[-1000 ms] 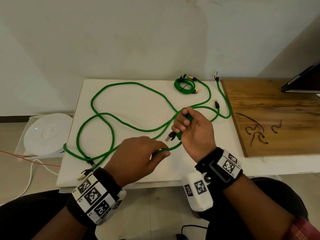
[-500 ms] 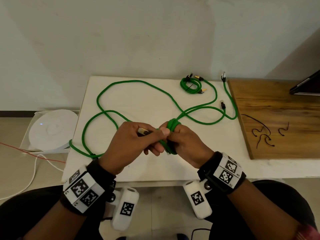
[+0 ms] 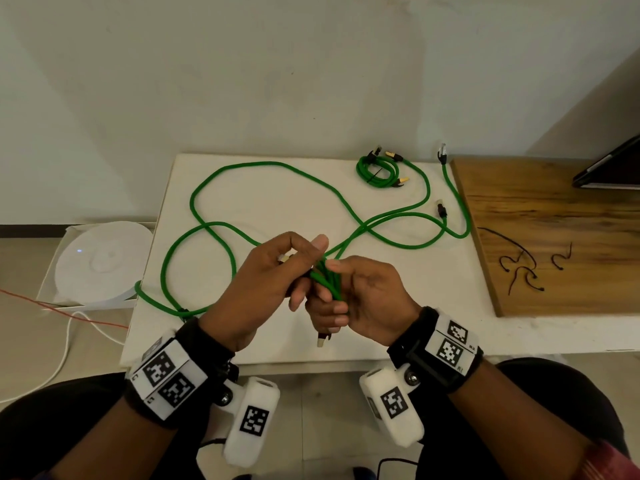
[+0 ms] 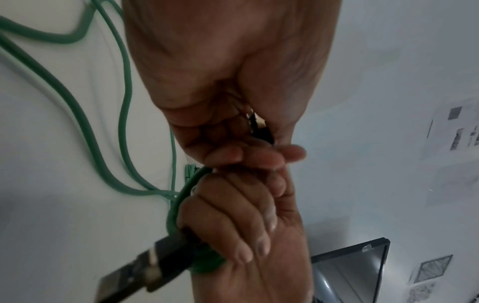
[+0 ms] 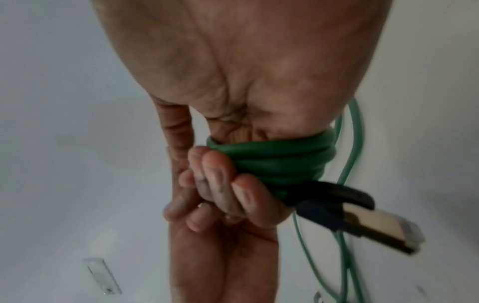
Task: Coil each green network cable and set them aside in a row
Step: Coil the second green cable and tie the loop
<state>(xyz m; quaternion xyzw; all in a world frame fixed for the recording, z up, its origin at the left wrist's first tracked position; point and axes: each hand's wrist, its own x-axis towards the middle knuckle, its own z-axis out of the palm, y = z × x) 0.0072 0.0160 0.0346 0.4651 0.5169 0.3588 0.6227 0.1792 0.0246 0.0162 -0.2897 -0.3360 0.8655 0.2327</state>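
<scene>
The right hand [image 3: 363,299] was curled around several tight turns of a green braided network cable [image 5: 272,162], its black-booted gold plug [image 5: 383,227] sticking out below the fingers. The left hand [image 3: 263,289], at nine o'clock of the right and touching it, pinched the cable's other gold plug [image 3: 284,258] between thumb and forefinger. The loose green cable [image 3: 214,188] sprawled over the white rectangular board [image 3: 277,199] toward twelve o'clock. A small tied green cable coil [image 3: 377,171] lay at one o'clock, near the brown wooden board [image 3: 554,209].
</scene>
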